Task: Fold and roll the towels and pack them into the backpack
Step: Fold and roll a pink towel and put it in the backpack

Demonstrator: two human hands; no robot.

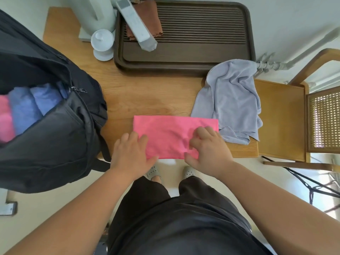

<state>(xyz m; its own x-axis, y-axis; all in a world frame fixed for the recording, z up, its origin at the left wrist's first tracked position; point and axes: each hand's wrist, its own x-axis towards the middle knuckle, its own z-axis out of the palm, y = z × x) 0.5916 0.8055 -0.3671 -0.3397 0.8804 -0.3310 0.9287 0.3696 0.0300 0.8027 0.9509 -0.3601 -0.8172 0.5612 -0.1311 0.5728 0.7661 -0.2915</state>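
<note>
The pink towel (171,133) lay folded flat along the near edge of the table (138,89), and the left grip (128,153) was spread, fingers straight, pressing its left near corner! The right grip (207,150) sat curled on the right end, fingertips and thumb pinching the cloth. The grey towel (231,100) lay crumpled at the right edge, touching the pink one, while the open backpack (55,126) at the left edge held blue rolls (24,107) and a pink roll (5,118).
</note>
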